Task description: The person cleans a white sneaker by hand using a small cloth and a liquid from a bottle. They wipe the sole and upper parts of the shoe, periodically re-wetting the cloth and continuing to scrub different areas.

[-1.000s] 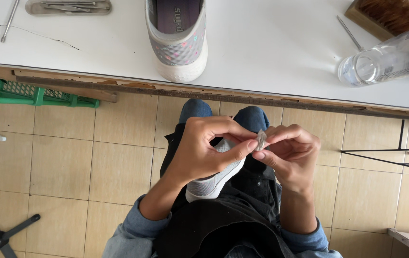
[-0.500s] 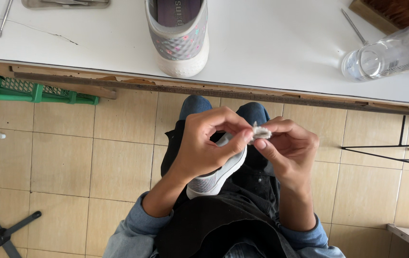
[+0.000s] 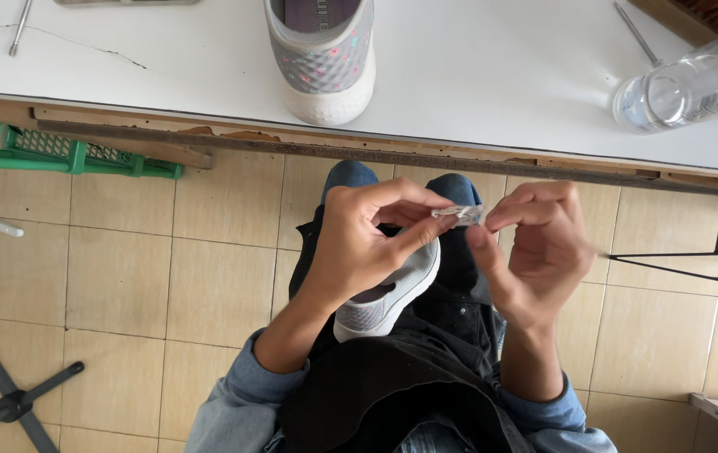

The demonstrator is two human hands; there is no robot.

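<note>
Over my lap, my left hand (image 3: 367, 243) and my right hand (image 3: 535, 247) pinch a small crumpled grey-white scrap (image 3: 459, 215) between their fingertips. A grey knit shoe with a white sole (image 3: 392, 294) lies on my dark apron under the left hand, toe pointing down-left. A matching grey shoe with coloured flecks (image 3: 322, 54) stands on the white table (image 3: 476, 75) above, heel towards me.
A clear plastic bottle (image 3: 694, 84) lies on the table at the right, a thin metal tool (image 3: 636, 33) beside it. A green crate (image 3: 48, 151) sits under the table at left. A black chair base (image 3: 15, 403) and a black wire frame (image 3: 686, 260) stand on the tiled floor.
Both hands have risen a little and drawn slightly apart, stretching the small scrap between the fingertips. The shoe on my lap shows more below the left hand.
</note>
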